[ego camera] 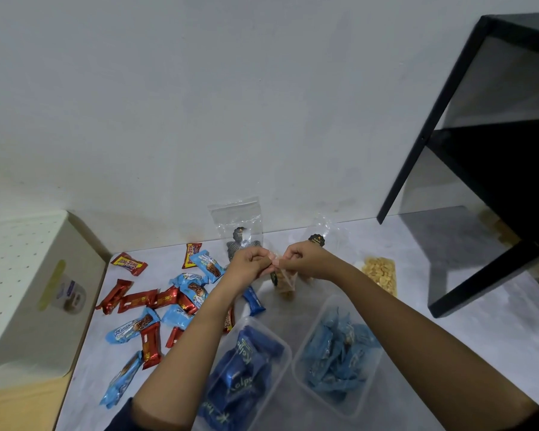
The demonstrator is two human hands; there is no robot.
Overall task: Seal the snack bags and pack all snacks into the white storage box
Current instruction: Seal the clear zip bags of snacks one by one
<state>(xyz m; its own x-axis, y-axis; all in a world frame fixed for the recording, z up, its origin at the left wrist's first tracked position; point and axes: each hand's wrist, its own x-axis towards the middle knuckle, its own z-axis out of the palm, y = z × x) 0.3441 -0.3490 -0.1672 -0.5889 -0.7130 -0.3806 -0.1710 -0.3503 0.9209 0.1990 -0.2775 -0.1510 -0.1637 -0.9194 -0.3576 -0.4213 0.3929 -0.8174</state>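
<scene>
Clear, crinkled plastic snack bag (283,283) of tan crackers sits at frame centre over the mottled grey tabletop (448,321), its top edge pinched by the curled left hand (251,262) and right hand (302,259).

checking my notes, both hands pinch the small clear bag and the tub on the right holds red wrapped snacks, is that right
Not quite. In the head view the tub on the right holds light blue wrapped snacks; the red wrapped snacks lie loose on the table to the left. The left hand and right hand do both pinch the small clear bag.
</scene>
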